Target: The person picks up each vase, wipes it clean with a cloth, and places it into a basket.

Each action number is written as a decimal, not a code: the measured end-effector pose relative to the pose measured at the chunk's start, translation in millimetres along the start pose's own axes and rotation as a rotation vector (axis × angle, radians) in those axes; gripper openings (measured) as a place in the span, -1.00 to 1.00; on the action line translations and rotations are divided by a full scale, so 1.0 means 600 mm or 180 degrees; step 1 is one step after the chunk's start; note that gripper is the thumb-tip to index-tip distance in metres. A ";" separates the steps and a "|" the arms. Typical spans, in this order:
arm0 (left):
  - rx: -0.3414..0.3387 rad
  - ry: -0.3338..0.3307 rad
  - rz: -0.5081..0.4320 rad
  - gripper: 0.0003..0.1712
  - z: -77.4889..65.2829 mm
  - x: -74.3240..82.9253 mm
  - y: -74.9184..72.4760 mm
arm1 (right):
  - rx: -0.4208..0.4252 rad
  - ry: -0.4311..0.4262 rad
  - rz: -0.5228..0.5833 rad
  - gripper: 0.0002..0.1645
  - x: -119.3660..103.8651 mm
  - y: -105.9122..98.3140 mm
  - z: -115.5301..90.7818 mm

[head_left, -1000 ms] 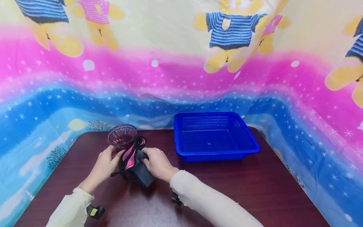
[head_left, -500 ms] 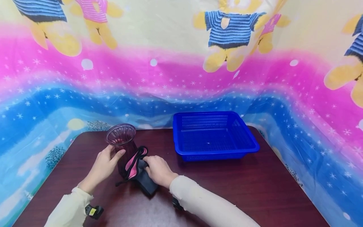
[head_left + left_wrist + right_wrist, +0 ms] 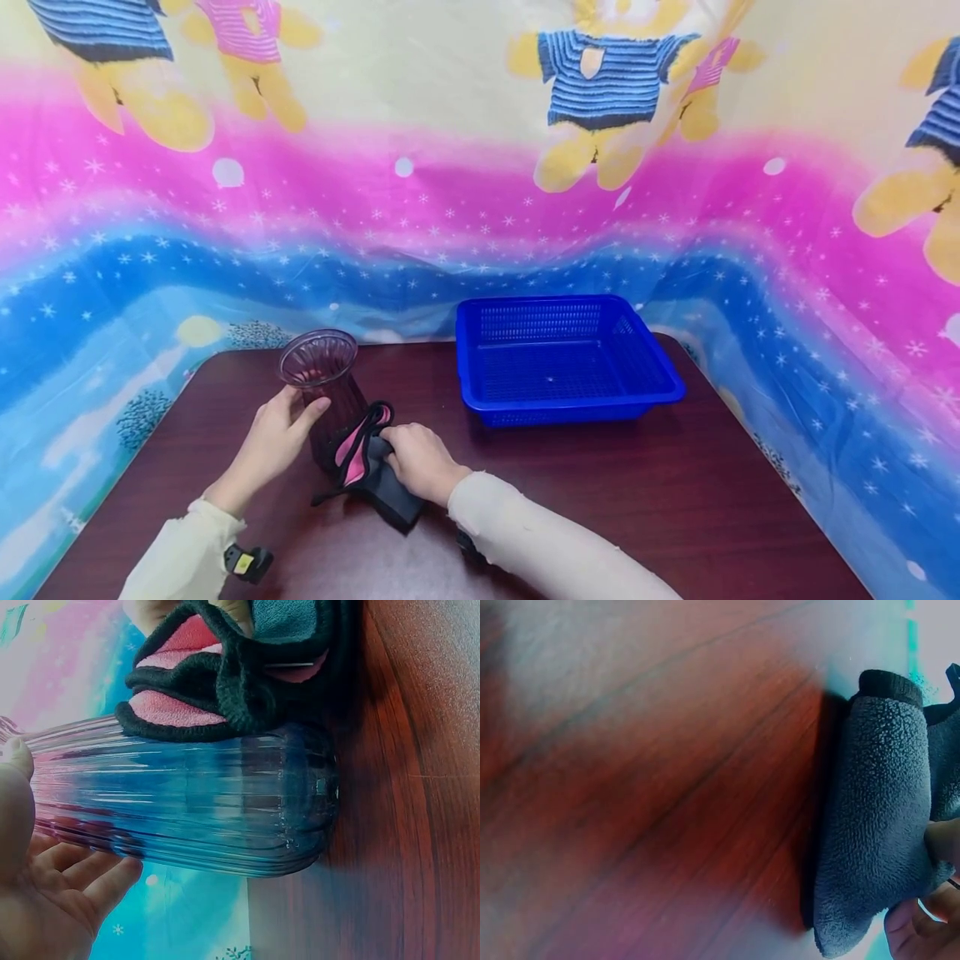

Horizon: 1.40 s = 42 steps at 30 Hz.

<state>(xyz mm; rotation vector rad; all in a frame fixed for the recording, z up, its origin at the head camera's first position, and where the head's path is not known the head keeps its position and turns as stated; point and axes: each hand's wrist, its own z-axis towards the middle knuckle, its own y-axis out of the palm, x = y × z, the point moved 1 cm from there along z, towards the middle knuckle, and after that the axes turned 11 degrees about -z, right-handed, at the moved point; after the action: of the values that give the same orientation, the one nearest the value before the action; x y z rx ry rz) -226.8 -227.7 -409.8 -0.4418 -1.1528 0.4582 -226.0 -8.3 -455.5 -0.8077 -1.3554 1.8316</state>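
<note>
Palm down, my right fingers (image 3: 401,442) pinched one cloth (image 3: 393,493); my left fingers (image 3: 283,402) curled round one vase (image 3: 347,402), farther left.

The head view looks bright (glare on the tabletop (image 3: 615,483)), wrists dimmer.

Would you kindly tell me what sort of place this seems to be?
Probably a makeshift recording corner: a cartoon-printed backdrop surrounds the back and sides of a brown table, and a black wrist device is visible.
</note>
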 end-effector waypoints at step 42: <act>0.0140 0.0110 0.0066 -0.55 -0.005 0.006 0.004 | 0.0275 0.0079 0.0193 -0.83 -0.011 -0.084 0.031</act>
<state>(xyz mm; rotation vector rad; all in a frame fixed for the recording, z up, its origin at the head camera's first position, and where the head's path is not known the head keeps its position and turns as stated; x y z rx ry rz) -222.9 -224.0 -409.7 -0.4221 -1.1037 0.4913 -228.5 -13.3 -401.8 -0.8316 -1.2395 1.9070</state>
